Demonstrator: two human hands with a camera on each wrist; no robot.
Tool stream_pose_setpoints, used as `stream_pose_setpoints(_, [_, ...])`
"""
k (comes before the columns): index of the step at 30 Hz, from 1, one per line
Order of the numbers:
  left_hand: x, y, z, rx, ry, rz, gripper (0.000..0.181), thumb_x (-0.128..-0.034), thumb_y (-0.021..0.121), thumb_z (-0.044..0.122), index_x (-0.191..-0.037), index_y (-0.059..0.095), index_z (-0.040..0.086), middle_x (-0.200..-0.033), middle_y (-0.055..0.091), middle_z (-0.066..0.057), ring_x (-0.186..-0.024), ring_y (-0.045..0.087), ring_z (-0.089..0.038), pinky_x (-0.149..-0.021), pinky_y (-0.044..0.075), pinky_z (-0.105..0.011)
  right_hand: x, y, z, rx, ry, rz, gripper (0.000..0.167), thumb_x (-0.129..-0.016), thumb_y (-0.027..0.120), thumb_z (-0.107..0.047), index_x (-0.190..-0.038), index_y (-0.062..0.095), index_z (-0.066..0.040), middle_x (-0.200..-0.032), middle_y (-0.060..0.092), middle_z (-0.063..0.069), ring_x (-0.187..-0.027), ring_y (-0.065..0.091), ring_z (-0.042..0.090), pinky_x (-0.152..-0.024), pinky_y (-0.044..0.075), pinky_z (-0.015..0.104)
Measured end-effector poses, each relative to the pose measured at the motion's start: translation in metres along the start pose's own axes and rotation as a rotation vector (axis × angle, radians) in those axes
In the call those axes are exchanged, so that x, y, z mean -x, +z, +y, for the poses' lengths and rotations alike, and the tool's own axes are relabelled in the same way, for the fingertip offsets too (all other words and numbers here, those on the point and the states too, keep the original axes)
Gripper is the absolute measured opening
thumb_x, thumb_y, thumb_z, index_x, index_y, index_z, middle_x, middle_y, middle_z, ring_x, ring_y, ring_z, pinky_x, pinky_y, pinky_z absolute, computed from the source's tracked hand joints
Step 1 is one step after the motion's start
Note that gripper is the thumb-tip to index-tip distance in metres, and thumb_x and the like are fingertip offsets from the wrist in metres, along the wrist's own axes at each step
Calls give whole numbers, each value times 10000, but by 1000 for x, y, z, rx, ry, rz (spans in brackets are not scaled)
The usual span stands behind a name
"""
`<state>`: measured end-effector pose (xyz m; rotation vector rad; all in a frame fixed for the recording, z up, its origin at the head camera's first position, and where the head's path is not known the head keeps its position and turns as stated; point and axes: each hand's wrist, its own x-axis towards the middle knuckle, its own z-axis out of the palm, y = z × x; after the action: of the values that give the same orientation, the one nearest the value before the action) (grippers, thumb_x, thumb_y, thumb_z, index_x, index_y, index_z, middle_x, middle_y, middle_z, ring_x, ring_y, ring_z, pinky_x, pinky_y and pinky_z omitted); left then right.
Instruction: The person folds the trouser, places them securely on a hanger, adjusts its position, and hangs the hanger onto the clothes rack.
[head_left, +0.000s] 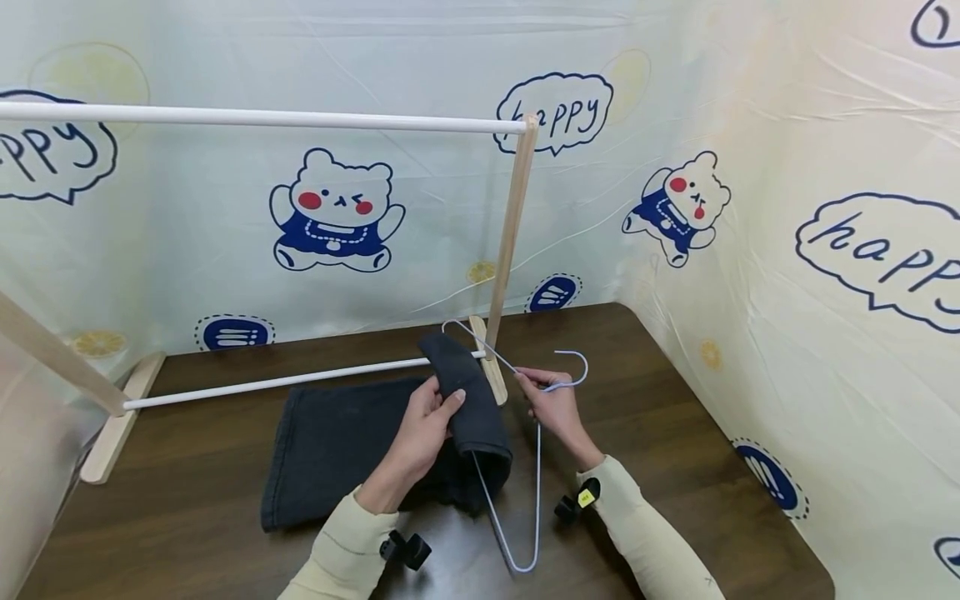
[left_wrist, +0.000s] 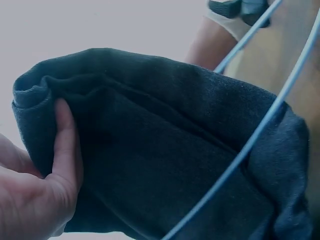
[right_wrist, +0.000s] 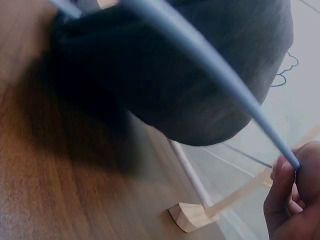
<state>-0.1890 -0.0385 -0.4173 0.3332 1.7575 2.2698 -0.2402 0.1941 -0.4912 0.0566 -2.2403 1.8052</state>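
Dark trousers [head_left: 337, 450], folded over, lie partly on the table. Their raised end passes through a light blue wire hanger [head_left: 538, 475], draped over its bar. My left hand [head_left: 422, 429] grips this raised part, thumb on the near face; in the left wrist view the fingers [left_wrist: 65, 145] press into the dark cloth. With my right hand [head_left: 553, 408] I pinch the hanger just below its hook, which points up and right. The right wrist view shows fingertips [right_wrist: 285, 172] on the wire. Cloth hides part of the hanger's bar.
Behind the trousers stands a rack with a white top rail [head_left: 300, 118], a white lower rail [head_left: 300, 381] and wooden posts [head_left: 512, 225]. The brown table [head_left: 660, 467] meets a printed curtain [head_left: 450, 208] at the back and right.
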Motion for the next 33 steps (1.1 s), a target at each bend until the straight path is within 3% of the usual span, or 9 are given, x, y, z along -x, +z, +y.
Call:
stream_pose_setpoints(4, [5,-2,18,21,23,-18,361,-1090,398,28,-1445,404,-36,-1334,583,-282,-1017,708,-135,-826,599,-308,-3,2,-1,-34,19,-11,212,-965,707,-113,-1117,769,22,-626,582,14,-361,506,66,-369,437,201])
stream_pose_setpoints(7, [9,-5,29,29,54,-21,359,-1091,400,32,-1441,405,-48,-1335,576,-283,-1026,704,-138,-839,599,-307,-3,3,-9,-54,33,-30,226,-962,703,-86,-1134,752,53,-622,586,39,-359,506,73,-373,441,202])
stream_pose_setpoints(12, [16,-11,44,42,129,-38,377,-1089,429,55,-1449,403,-51,-1278,630,-160,-1031,709,-144,-839,602,-310,-3,6,-17,-47,14,-57,224,-968,676,-39,-1140,732,92,-624,583,99,-366,510,68,-380,442,192])
stream_pose_setpoints(16, [18,-21,48,28,129,-29,396,-1086,450,70,-1458,402,-58,-1212,675,-79,-1019,714,-136,-834,603,-308,-7,6,-8,-60,-24,-11,225,-960,702,-75,-1128,748,67,-629,590,15,-357,496,59,-364,421,186])
stream_pose_setpoints(23, [23,-57,30,-84,-8,50,382,-1087,461,102,-1425,444,-74,-1048,733,-53,-920,724,-121,-792,603,-291,-3,6,4,11,-31,-30,199,-953,705,-66,-1103,764,51,-648,669,17,-360,519,75,-376,446,199])
stream_pose_setpoints(30, [35,-102,13,-163,-187,174,393,-1090,438,156,-1411,437,-71,-914,700,40,-802,689,-62,-721,579,-243,4,6,10,15,-3,-29,221,-964,686,-58,-1130,743,76,-714,633,341,-356,519,96,-352,431,208])
stream_pose_setpoints(32, [38,-112,9,-216,-231,206,410,-1088,439,170,-1421,428,-69,-822,639,40,-692,636,-57,-650,545,-226,4,7,10,17,-10,-35,228,-968,680,-63,-1134,738,83,-718,608,384,-355,513,87,-352,428,204])
stream_pose_setpoints(33, [40,-117,6,-258,-246,210,433,-1092,433,178,-1447,410,-68,-872,663,-1,-728,642,-62,-663,541,-223,4,7,10,23,-11,-36,228,-968,680,-63,-1133,738,83,-709,602,383,-355,513,82,-352,428,203])
